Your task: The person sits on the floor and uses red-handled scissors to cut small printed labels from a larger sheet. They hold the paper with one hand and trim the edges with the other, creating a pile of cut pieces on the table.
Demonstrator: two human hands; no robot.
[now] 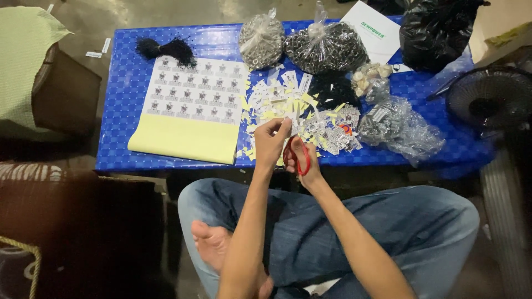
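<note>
Small white printed label (286, 126), item in hand: the left hand (270, 145) is pinching it at the fingertips just above the near edge of the blue bench (119, 105), its grip clenched on the label. The right hand (302, 160) is working red-handled scissors (300, 156), its grip grasping the handles, blades meeting the label close to the left fingertips. Risk: the blades are likely nicking a finger or straying into the print if the label is tilting. Beyond, a heap of cut labels (310, 119) is crowding the bench edge; a nudge could be spilling pieces onto the jeans (388, 227). The uncut label sheet (194, 97) is lying left.
</note>
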